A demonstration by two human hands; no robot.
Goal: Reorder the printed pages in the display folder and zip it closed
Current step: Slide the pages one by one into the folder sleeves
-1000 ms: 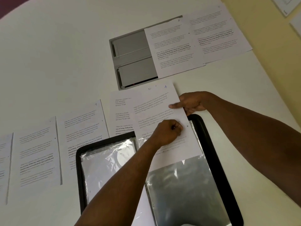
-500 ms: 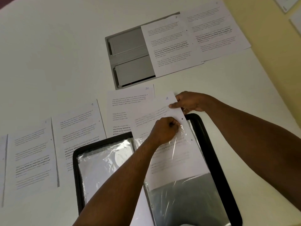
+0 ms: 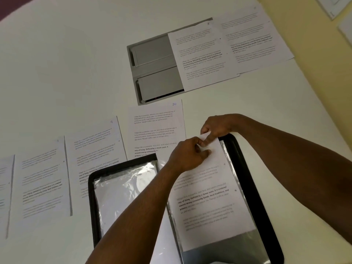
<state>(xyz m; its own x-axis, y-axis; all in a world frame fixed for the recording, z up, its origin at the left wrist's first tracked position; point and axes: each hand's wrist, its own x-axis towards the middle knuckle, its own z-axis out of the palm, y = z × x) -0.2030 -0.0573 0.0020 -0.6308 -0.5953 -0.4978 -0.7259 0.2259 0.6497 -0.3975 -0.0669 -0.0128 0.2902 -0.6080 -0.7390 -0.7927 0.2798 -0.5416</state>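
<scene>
A black-edged display folder (image 3: pixel 247 180) lies open on the white table, with clear plastic sleeves on both sides. A printed page (image 3: pixel 209 202) sits most of the way inside the right-hand sleeve. My left hand (image 3: pixel 187 156) pinches the sleeve's top edge at the page's upper part. My right hand (image 3: pixel 216 128) pinches the page's top right corner. The left sleeve (image 3: pixel 122 187) shines and looks crumpled.
Loose printed pages lie around: one marked 10 (image 3: pixel 156 128) above the folder, one marked 9 (image 3: pixel 95 149) and more to the left (image 3: pixel 42 180). Farther back, two pages (image 3: pixel 205 56) overlap a grey recessed panel (image 3: pixel 152 67) in the table. A yellow wall (image 3: pixel 323 60) runs along the right.
The page has slid down deeper into the right sleeve. Both hands followed it down and now meet at its top edge. The page marked 10 is uncovered.
</scene>
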